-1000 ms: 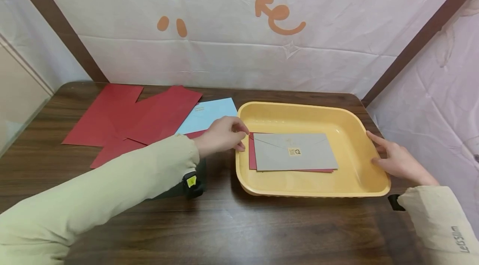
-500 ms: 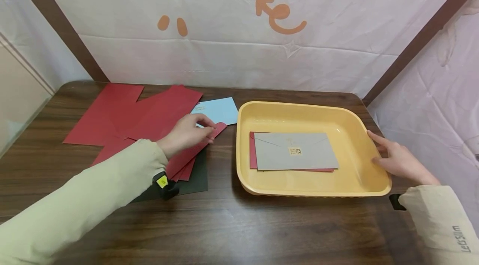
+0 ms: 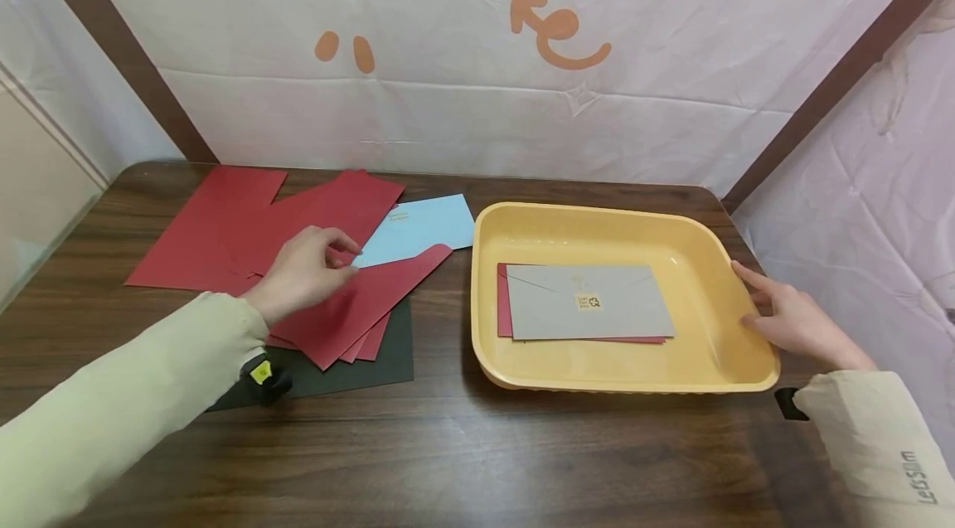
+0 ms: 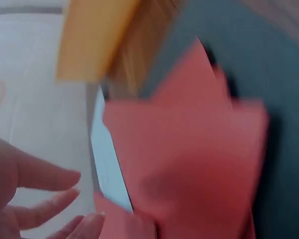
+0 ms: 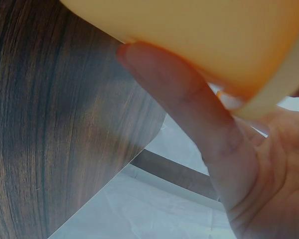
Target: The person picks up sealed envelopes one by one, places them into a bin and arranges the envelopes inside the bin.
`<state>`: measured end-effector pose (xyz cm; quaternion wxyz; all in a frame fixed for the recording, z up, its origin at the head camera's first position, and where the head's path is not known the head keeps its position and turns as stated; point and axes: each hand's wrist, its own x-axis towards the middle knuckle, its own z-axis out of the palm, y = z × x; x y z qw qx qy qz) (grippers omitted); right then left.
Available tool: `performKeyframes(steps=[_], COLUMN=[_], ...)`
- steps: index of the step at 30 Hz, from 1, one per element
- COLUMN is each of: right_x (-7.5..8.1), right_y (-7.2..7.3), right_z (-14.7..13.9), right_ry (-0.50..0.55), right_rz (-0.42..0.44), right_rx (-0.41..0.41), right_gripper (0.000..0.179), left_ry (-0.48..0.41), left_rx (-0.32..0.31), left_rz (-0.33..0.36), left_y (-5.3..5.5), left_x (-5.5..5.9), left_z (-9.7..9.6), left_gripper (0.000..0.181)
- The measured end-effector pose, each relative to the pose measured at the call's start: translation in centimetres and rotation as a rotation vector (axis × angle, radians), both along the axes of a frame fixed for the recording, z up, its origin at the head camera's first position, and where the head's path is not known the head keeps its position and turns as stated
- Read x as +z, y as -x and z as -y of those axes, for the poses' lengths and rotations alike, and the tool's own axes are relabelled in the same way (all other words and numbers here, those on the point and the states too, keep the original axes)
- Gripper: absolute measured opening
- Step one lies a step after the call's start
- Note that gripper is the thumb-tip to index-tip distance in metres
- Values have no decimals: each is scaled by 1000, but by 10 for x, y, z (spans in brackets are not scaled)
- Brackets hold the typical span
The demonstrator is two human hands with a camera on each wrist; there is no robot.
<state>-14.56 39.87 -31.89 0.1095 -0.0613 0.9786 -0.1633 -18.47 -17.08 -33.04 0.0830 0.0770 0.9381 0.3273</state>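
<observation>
In the head view my left hand (image 3: 302, 275) hovers over the pile of red envelopes (image 3: 380, 304) with bent, relaxed fingers and nothing between them. The left wrist view shows the same hand (image 4: 45, 199) with thumb and fingers apart, beside the red envelopes (image 4: 189, 154). My right hand (image 3: 802, 325) grips the right rim of a yellow plastic tray (image 3: 627, 383). From the right wrist, a digit of that hand (image 5: 229, 149) lies along the tray's wall (image 5: 199, 30). Inside the tray, a grey envelope (image 3: 589, 304) with a gold sticker covers most of a red envelope (image 3: 503, 312).
A light blue envelope (image 3: 433, 225) pokes out from the red ones, its right end close to the tray. Larger red envelopes (image 3: 201, 238) spread toward the table's back left. Beneath the pile lies a dark green sheet (image 3: 391, 358). A white printed curtain (image 3: 477, 122) hangs behind the table (image 3: 522, 462).
My left hand has travelled left, from the tray's left rim to over the red envelopes, uncovering the blue envelope and a red flap. The right hand and tray have stayed put.
</observation>
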Motion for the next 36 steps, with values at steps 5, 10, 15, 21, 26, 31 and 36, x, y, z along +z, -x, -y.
performKeyframes(steps=[5,10,15,21,26,31,36], right_x=[0,0,0,0,-1,-1,0], right_y=[0,0,1,2,1,0,-1], right_z=[0,0,1,1,1,1,1], right_ry=[-11,-14,-11,-7,-8,-4,-2], right_rz=[-4,-8,-4,-5,-11,-3,-3], right_rx=[-2,2,0,3,4,-1,-4], right_gripper=[79,79,80,80,80,80,79], left_ry=[96,183,232,259,336,474,562], left_rx=[-22,-66,-156,-263,-279,-258,-226], left_rz=[-3,20,35,52,53,-12,-97], left_y=[2,8,14,18,14,5,-6], left_x=[-8,-14,-23,-32,-34,-34,-34], left_z=[19,35,52,61,59,48,33], left_gripper=[53,72,85,85,86,84,76])
